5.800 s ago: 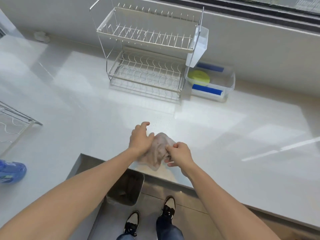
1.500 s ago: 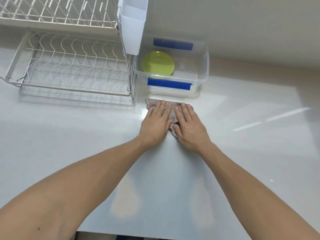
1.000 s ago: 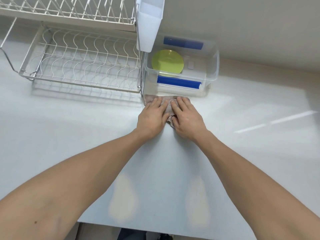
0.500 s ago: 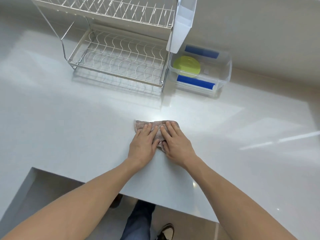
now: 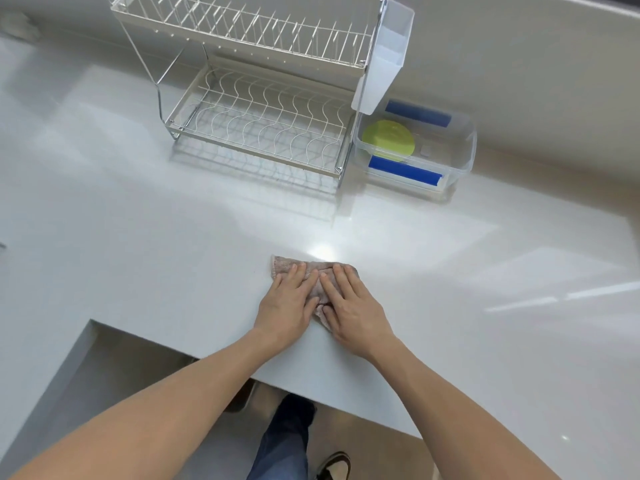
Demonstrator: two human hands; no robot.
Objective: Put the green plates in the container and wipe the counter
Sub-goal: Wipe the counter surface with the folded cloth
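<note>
With the left hand (image 5: 287, 308) and right hand (image 5: 353, 311) both pressed flat and unclenched on the cloth (image 5: 317, 285), sweep overlapping strokes across the bench (image 5: 173, 258) toward the dish rack (image 5: 263, 109), keeping pressure even.

pinkish-brown cloth (image 5: 313, 271) under both hands, pale grey-white glossy counter (image 5: 173, 254), lime green plates (image 5: 388, 139) in clear container (image 5: 464, 157) with blue clips, white wire rack (image 5: 263, 123) beyond hands
</note>
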